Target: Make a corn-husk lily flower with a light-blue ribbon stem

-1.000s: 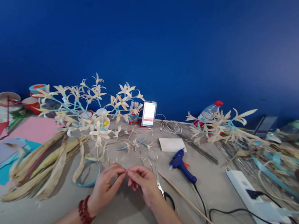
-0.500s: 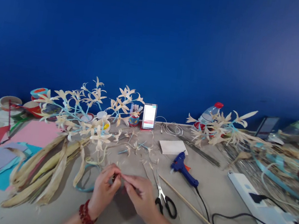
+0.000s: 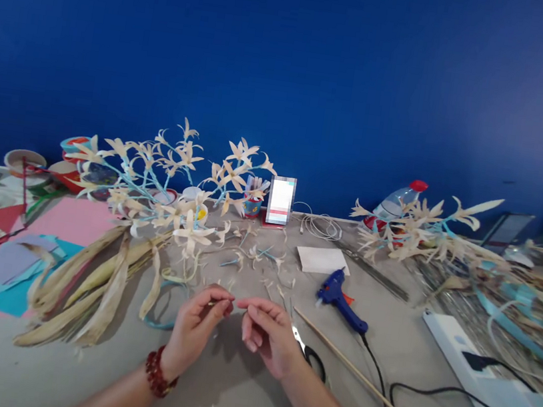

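Observation:
My left hand (image 3: 198, 325), with a red bead bracelet (image 3: 159, 371) on the wrist, is closed in a pinch; whatever it holds is too small to name. Close beside it on the right is my right hand (image 3: 270, 338), its thumb and index finger near the left fingertips and its other fingers curled. Whether anything sits between the right fingers is too small to tell. Black-handled scissors (image 3: 312, 361) lie partly hidden by my right hand and forearm. A blue glue gun (image 3: 342, 301) and a thin stick (image 3: 354, 369) rest further right.
Pale flowers on blue stems (image 3: 153, 180) stand back left, with more flowers (image 3: 419, 228) back right. Dried husks (image 3: 102, 294) and coloured paper (image 3: 72, 219) lie left. A white power strip (image 3: 469, 379) with black cables is at right. A phone (image 3: 281, 199) stands by the blue wall.
My hands have moved slightly apart, and the right hand's fingers are more visible. The camera view has shifted, so the table's front edge now shows at the bottom.

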Demonstrator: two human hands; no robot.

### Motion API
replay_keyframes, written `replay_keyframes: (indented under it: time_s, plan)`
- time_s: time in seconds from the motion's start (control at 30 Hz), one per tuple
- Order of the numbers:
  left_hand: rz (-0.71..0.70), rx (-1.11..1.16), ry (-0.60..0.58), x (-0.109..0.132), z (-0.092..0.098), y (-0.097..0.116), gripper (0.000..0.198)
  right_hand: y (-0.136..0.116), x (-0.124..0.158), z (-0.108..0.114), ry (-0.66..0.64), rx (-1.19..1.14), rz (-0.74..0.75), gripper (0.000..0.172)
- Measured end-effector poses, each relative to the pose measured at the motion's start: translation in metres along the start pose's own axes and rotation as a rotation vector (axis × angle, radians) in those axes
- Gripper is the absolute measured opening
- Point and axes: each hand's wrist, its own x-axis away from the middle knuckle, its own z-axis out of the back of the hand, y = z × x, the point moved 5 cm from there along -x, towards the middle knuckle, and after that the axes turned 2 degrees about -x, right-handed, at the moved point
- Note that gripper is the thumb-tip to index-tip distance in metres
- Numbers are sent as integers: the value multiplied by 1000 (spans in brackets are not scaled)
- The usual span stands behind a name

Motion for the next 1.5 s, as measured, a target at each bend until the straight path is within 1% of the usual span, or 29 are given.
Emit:
replay_keyframes:
  time_s: [0.13, 0.27, 0.33, 0.43, 0.5, 0.67, 0.73, 0.77, 0.83, 0.9, 0.97, 1.0, 1.03, 1.1, 1.13, 1.17, 1.2, 1.27, 1.4, 1.5]
  plan:
    - [20, 83, 12, -1, 1, -5, 9, 0, 0, 1, 5, 13, 10, 21]
    - [18, 51, 11, -1, 1, -6, 9, -2, 1, 3, 22, 78, 39, 21]
    - [-3, -10, 6, -1, 1, -6, 9, -3, 1, 6, 50, 164, 56, 22]
    - [-75, -148, 6, -2, 2, -6, 9, -2, 1, 10, 102, 348, 113, 25]
    - [-121, -228, 2, -2, 2, -4, 10, -1, 1, 10, 99, 452, 154, 27]
    - [-155, -284, -47, -1, -2, 0, 13, -2, 7, 4, 89, 680, 283, 19]
    - [-154, -291, -54, -1, -3, 2, 10, -6, 7, 5, 103, 680, 308, 22]
    - [-152, -298, -54, -1, -4, 3, 9, -8, 6, 9, 134, 637, 311, 23]
    - [-139, -315, -42, -1, -3, 3, 8, -16, 4, 20, 244, 522, 336, 27]
    - [-119, -316, -29, -2, -2, 2, 7, -26, 1, 29, 339, 487, 392, 34]
    - [-114, -299, -38, -2, -2, 2, 14, -35, 0, 29, 335, 588, 456, 40]
    - [-124, -289, -49, -2, -2, 3, 18, -37, 0, 25, 306, 648, 483, 41]
    - [-140, -282, -54, -1, -3, 4, 19, -39, 1, 21, 272, 680, 497, 36]
    - [-176, -280, -45, -1, -3, 7, 11, -36, 1, 14, 190, 622, 446, 16]
    - [-186, -279, -36, -1, -3, 8, 8, -31, 1, 12, 156, 542, 377, 19]
    - [-190, -276, -29, -1, -2, 9, 10, -26, 1, 11, 130, 449, 290, 26]
    - [-190, -273, -24, -2, -2, 9, 12, -21, 1, 10, 115, 360, 208, 29]
    - [-183, -267, -22, -2, -1, 8, 12, -13, 1, 11, 119, 230, 98, 26]
    - [-182, -261, -22, -2, 1, 7, 11, -8, 0, 12, 136, 117, 33, 25]
    - [-192, -257, -32, -3, 0, 8, 12, -6, 0, 7, 114, 133, 4, 27]
